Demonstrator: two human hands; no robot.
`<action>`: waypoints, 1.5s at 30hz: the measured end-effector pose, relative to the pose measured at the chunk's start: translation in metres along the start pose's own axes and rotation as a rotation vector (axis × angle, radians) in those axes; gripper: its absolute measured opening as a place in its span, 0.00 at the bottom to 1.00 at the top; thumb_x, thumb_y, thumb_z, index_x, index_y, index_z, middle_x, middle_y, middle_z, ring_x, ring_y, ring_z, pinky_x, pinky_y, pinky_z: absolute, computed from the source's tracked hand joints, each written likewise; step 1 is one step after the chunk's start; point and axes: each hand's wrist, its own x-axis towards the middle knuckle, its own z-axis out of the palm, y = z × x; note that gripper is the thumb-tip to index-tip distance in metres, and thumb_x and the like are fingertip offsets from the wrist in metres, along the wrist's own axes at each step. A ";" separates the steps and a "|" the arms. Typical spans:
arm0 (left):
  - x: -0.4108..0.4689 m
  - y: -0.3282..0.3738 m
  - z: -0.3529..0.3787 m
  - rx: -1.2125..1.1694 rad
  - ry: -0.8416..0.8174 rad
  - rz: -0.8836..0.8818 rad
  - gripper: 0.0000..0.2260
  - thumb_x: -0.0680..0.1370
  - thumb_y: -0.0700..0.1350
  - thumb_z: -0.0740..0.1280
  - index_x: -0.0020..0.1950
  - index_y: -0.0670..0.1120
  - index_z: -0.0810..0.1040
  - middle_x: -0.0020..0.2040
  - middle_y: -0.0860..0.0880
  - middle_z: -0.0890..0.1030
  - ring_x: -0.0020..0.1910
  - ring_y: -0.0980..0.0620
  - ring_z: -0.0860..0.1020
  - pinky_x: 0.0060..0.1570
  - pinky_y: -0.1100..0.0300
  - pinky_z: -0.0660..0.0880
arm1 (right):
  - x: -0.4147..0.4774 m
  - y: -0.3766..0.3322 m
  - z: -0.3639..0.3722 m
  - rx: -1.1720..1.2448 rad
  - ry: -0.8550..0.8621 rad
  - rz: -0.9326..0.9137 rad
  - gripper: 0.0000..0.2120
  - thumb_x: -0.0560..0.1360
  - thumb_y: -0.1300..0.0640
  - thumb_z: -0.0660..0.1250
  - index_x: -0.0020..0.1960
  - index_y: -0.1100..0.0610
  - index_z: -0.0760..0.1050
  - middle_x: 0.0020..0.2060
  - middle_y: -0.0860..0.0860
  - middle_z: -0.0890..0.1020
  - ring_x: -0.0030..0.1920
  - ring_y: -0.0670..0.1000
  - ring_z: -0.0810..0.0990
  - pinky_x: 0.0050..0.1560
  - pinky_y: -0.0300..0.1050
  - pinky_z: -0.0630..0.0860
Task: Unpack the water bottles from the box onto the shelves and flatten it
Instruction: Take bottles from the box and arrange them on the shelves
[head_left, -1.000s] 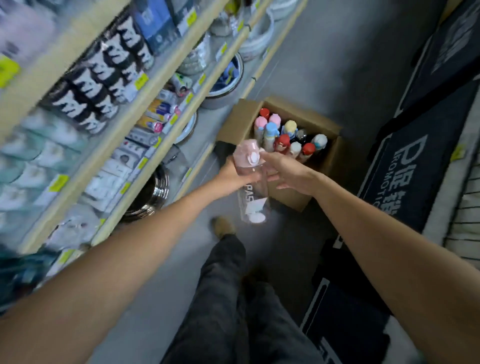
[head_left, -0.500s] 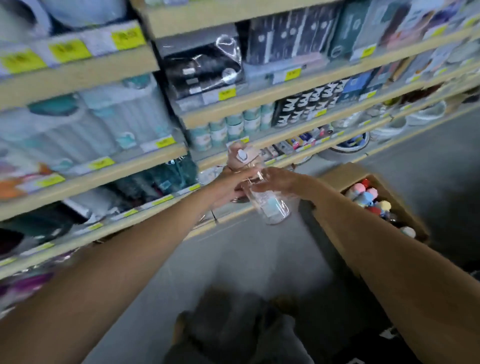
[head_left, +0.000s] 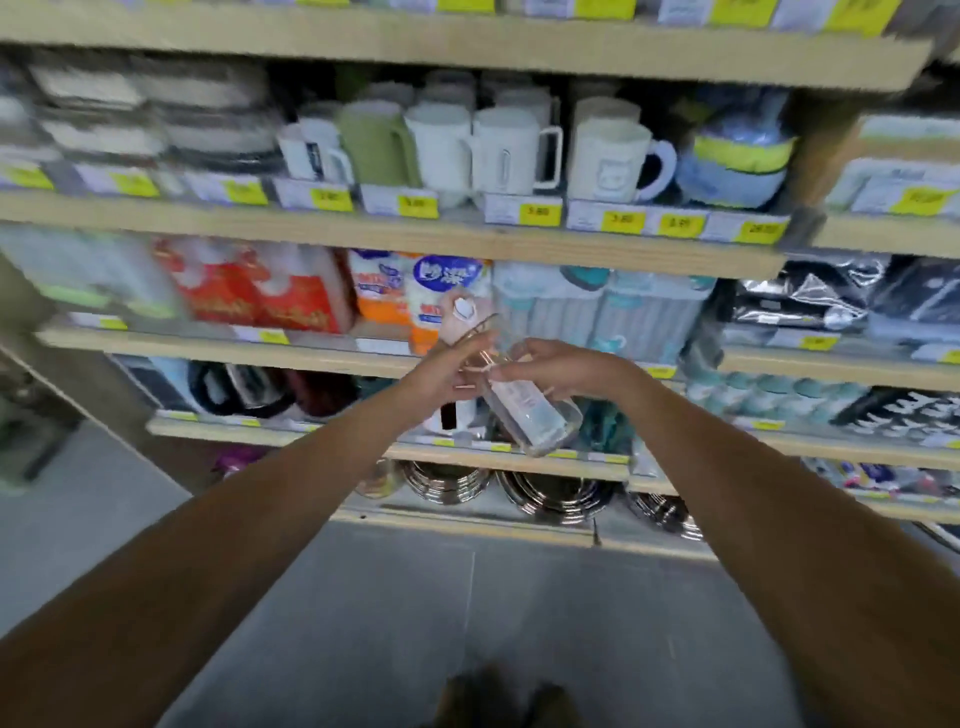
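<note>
Holds water bottle (head_left: 535, 415) in the air in front of the shelves (head_left: 395, 241), not resting on any of them. Carries it tilted: pink lid (head_left: 462, 314) up and to the left, clear base down and to the right. Grips the upper part with left hand (head_left: 444, 376), fingers partly blurred. Pinches the middle with right hand (head_left: 563, 369), fingertips curled on the clear wall. Faces mugs (head_left: 498, 150) on an upper shelf, metal bowls (head_left: 550, 493) on the lowest, floor (head_left: 467, 597) below
</note>
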 end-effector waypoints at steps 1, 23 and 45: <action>-0.005 0.009 -0.015 -0.006 0.038 0.034 0.13 0.78 0.50 0.64 0.61 0.49 0.73 0.43 0.49 0.78 0.37 0.53 0.77 0.46 0.57 0.75 | 0.007 -0.020 0.002 -0.019 -0.023 -0.040 0.35 0.60 0.29 0.71 0.60 0.46 0.70 0.63 0.47 0.73 0.63 0.51 0.74 0.58 0.51 0.75; -0.072 0.301 -0.137 -0.220 0.464 0.691 0.10 0.78 0.55 0.63 0.45 0.50 0.73 0.37 0.50 0.73 0.34 0.54 0.73 0.34 0.62 0.74 | 0.046 -0.351 -0.086 -0.288 0.306 -0.825 0.26 0.64 0.38 0.74 0.50 0.57 0.77 0.42 0.50 0.81 0.43 0.47 0.79 0.44 0.42 0.73; -0.082 0.512 -0.160 0.043 0.464 1.291 0.30 0.76 0.48 0.69 0.70 0.45 0.53 0.65 0.50 0.69 0.64 0.50 0.73 0.63 0.48 0.73 | 0.000 -0.534 -0.150 -0.553 1.369 -1.206 0.22 0.78 0.45 0.54 0.62 0.60 0.72 0.57 0.57 0.76 0.61 0.57 0.71 0.59 0.51 0.67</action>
